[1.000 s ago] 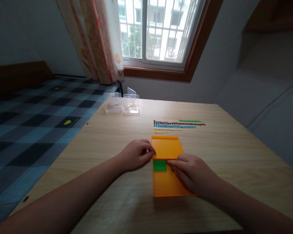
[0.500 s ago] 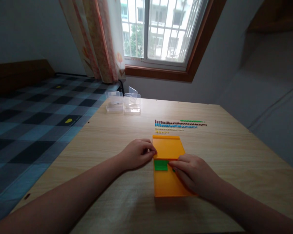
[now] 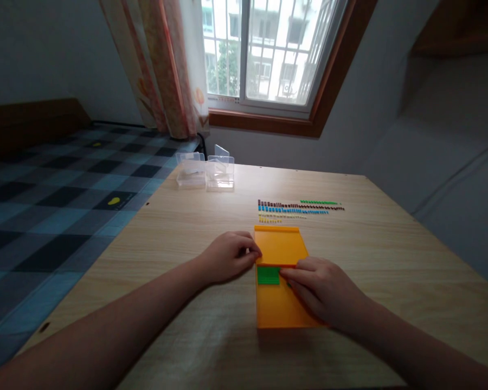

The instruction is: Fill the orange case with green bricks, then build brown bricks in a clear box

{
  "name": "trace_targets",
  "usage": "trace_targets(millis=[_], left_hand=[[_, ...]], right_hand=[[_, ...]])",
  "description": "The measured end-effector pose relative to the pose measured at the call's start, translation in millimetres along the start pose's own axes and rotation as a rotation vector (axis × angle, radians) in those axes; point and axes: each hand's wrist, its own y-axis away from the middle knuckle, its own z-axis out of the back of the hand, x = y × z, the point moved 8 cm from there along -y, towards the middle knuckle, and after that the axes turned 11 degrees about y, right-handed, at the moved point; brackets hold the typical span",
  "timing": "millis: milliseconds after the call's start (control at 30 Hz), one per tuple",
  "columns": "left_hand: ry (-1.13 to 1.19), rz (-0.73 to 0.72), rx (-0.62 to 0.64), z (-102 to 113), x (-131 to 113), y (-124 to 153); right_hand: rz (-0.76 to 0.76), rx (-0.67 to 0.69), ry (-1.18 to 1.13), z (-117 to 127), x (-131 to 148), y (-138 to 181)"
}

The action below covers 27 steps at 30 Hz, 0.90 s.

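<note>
An orange plastic box (image 3: 274, 310) lies on the table with its lid (image 3: 280, 245) folded back toward the window. My left hand (image 3: 230, 255) is closed, its fingertips pinching the left edge of the lid close to the hinge. Inside the box, a block of green pieces (image 3: 268, 275) is packed against the upper left corner. My right hand (image 3: 323, 284) reaches over the box's right side, fingers pressed together at the right end of the green block. A bit of green shows under its fingertips; the rest is hidden by the hand.
Rows of small pieces, brown (image 3: 284, 205), blue (image 3: 274, 209), yellow (image 3: 268, 220) and green (image 3: 319, 202), lie beyond the box. Clear plastic cases (image 3: 220, 183) stand open at the table's far left corner. A bed with a checked cover (image 3: 65, 216) is left of the table.
</note>
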Motion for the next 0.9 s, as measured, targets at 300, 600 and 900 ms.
trace_targets(millis=[300,600,900], left_hand=[[-0.009,0.003,-0.003,0.0,-0.4,-0.1],[-0.006,0.002,0.006,-0.5,0.1,0.3],[-0.002,0.004,0.000,0.0,-1.3,-0.5]], right_hand=[[0.016,-0.013,-0.008,1.2,0.3,0.0],[0.000,-0.038,-0.056,8.9,-2.8,2.0],[0.018,-0.023,-0.026,7.0,-2.3,0.9]])
